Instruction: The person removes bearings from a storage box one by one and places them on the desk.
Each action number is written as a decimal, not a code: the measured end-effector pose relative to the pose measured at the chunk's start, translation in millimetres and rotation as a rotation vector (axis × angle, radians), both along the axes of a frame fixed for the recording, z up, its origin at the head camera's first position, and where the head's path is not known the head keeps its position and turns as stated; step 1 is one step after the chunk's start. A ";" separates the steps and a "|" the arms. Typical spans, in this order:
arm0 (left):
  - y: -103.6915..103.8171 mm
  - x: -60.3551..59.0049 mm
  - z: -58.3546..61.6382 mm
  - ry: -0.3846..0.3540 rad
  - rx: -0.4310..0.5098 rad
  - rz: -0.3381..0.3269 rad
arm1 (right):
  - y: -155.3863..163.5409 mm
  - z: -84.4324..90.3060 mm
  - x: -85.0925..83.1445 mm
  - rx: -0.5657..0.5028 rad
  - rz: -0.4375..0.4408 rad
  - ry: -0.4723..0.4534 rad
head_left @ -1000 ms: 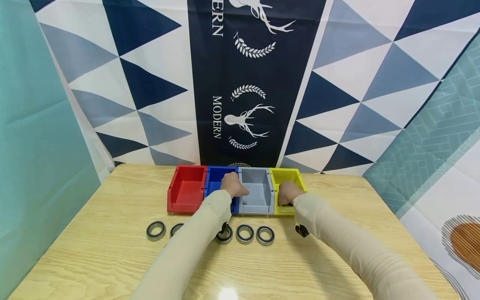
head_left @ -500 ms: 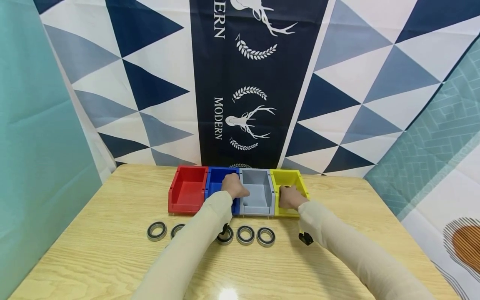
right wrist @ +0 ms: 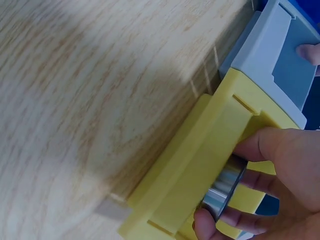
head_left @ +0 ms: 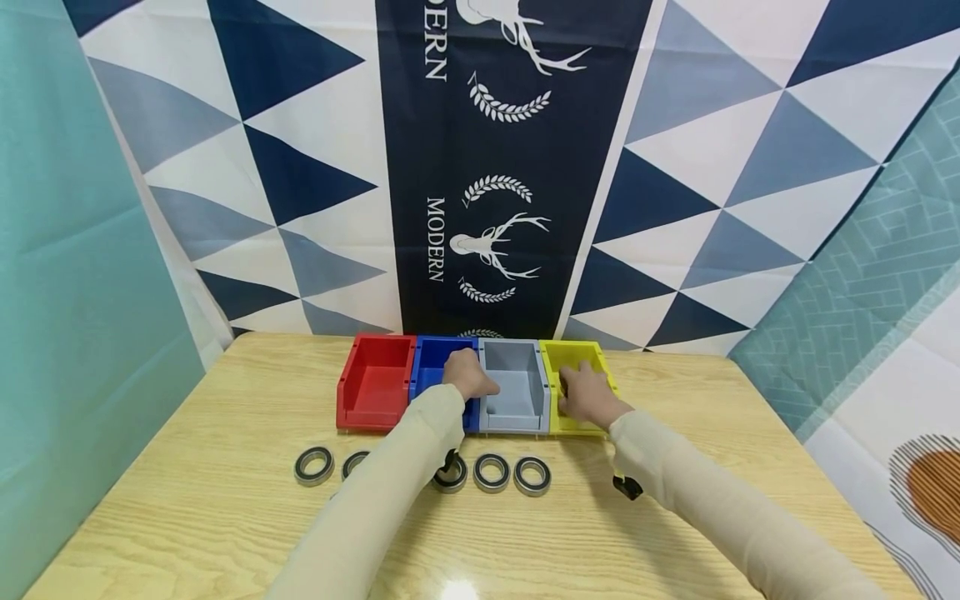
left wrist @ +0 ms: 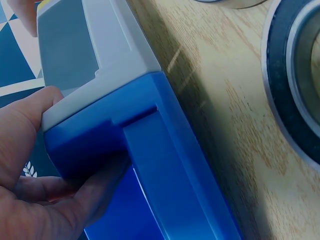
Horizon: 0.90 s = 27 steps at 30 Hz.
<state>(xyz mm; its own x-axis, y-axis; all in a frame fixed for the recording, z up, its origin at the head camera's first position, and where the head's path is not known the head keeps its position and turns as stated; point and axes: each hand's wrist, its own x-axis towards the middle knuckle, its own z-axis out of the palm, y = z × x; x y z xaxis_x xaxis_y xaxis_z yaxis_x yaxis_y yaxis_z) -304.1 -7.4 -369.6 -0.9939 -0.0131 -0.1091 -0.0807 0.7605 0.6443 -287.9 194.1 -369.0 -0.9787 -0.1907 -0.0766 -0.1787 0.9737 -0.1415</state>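
My left hand (head_left: 467, 373) reaches to the blue bin (left wrist: 165, 150). Its thumb lies over the adjoining grey bin's wall and its fingers curl inside the blue one, so it grips the walls between them. In the yellow bin (right wrist: 190, 165), my right hand (right wrist: 280, 185) holds a ball bearing (right wrist: 226, 182) between thumb and fingers. The bearing stands on edge just inside the bin's front lip; its far side is hidden by the hand. In the head view the right hand (head_left: 588, 394) covers most of it.
A red bin (head_left: 378, 387) and a grey bin (head_left: 513, 383) complete the row. Several bearings lie flat in a line before the bins, among them one at the left (head_left: 313, 481) and one at the right (head_left: 532, 490). The left sleeve (head_left: 390, 475) partly covers the line.
My right hand has shifted a little to the right over the yellow bin, its wrist drawing away and its fingers showing more. The left hand stays at the blue bin.
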 end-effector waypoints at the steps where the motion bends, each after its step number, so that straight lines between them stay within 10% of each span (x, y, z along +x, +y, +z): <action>1: 0.0 0.1 -0.2 -0.001 -0.001 0.002 | 0.3 0.2 0.0 0.000 -0.003 0.008; 27: -0.1 1.8 1.6 0.005 0.003 0.010 | 10.9 27.9 23.0 0.017 0.232 0.144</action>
<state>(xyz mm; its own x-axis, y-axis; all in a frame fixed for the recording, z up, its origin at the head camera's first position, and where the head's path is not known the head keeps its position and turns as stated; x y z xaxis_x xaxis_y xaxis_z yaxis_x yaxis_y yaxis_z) -302.3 -7.5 -368.0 -0.9942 -0.0232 -0.1046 -0.0857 0.7578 0.6469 -264.8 205.0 -341.0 -0.9101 -0.4107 0.0548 -0.4140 0.9065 -0.0829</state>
